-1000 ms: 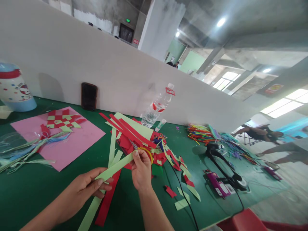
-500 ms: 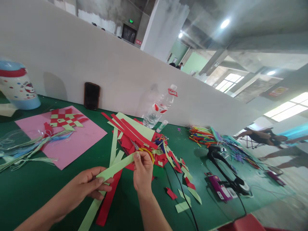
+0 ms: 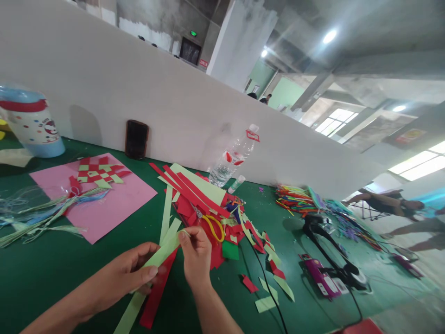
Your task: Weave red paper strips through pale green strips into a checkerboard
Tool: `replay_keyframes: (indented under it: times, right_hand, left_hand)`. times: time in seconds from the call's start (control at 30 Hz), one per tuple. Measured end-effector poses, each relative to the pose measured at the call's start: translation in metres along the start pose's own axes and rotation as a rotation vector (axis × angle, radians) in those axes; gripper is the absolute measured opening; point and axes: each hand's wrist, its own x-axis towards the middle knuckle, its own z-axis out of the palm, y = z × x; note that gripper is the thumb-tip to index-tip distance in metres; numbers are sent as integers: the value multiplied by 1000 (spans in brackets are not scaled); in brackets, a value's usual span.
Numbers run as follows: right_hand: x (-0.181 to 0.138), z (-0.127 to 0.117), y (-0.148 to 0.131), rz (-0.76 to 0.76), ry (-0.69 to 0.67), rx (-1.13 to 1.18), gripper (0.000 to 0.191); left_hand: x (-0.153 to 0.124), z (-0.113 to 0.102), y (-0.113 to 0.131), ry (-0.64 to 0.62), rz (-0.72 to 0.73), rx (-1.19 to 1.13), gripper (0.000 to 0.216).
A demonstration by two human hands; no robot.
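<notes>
A pale green paper strip (image 3: pixel 166 251) stretches between my two hands above the green table. My left hand (image 3: pixel 130 273) is closed on its lower end, thumb on top. The upper end is pinched between thumb and finger of my right hand (image 3: pixel 195 253). Under the hands lie another pale green strip (image 3: pixel 130 313) and a red paper strip (image 3: pixel 151 306). Just beyond my right hand, yellow-handled scissors (image 3: pixel 216 227) rest on a heap of red and green paper strips (image 3: pixel 198 195). Part of the strip's lower end is hidden by my left fingers.
At left, a woven red-and-green paper piece (image 3: pixel 100 171) and stringy threads (image 3: pixel 59 208) lie on pink paper (image 3: pixel 104 218). A phone (image 3: pixel 136 139), water bottle (image 3: pixel 232 157), glue stick (image 3: pixel 236 184) and tumbler (image 3: pixel 34 123) stand along the partition. Right: a black stand (image 3: pixel 333 255), cable (image 3: pixel 266 278), scraps (image 3: pixel 266 304).
My right hand has moved left and slightly down, closer to my left hand, with the strip's end still pinched. More of the yellow scissor handles now shows. The view has shifted slightly.
</notes>
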Motion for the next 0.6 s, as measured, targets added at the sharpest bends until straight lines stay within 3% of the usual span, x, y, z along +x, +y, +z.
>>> replay_keyframes:
  times: [0.1, 0.37, 0.6]
  right_hand:
    - [-7, 7, 0, 1, -49, -18, 19]
    - [-7, 7, -1, 44, -82, 36, 22]
    - [-3, 4, -3, 51, -121, 21, 25]
  left_hand:
    - [3, 4, -4, 27, -43, -23, 60]
    - [4, 3, -12, 64, 11, 186, 49]
    - [4, 3, -10, 36, -2, 180, 49]
